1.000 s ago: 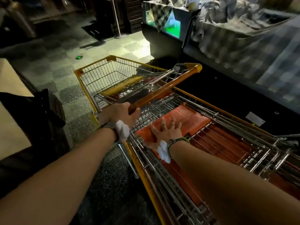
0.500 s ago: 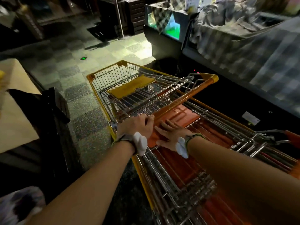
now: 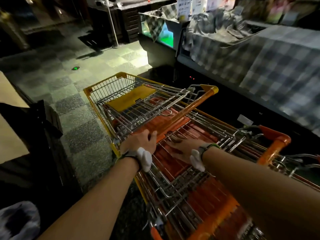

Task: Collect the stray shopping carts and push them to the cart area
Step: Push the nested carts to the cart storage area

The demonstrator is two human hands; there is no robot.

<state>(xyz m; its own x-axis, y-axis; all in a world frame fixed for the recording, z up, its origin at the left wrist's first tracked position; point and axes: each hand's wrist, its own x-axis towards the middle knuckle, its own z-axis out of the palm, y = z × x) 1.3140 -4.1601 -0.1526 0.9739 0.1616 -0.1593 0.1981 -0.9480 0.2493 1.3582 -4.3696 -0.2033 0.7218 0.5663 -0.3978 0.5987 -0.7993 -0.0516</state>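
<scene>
Fingers [image 3: 152, 135] of the left hand [image 3: 140, 144] are curling over the near end of the orange handle bar [image 3: 183, 115], gripping it, while the right hand [image 3: 186, 147] is lying flat, fingers straight, pressing on the orange seat flap [image 3: 166, 160] just beside it at three o'clock. Both hands are working on a row of nested shopping carts [image 3: 190, 170] that is filling the lower right of the view, its long axis running from five o'clock up to eleven o'clock. At the front, the yellow-rimmed cart [image 3: 110, 87] is sitting partly pushed into the next, its basket pointing toward eleven o'clock over the tiled floor [image 3: 78, 104]. A second orange handle [image 3: 277, 144] is showing at three o'clock of the right hand. Covered display counters [image 3: 259, 54] under checked cloth are standing from one to three o'clock, close along the row's right side. The bar is slanting off toward one o'clock from the gripping hand, so the left hand is the nearer one for steering; any push will probably need to follow the row's axis toward eleven o'clock, clear of the counters.
</scene>
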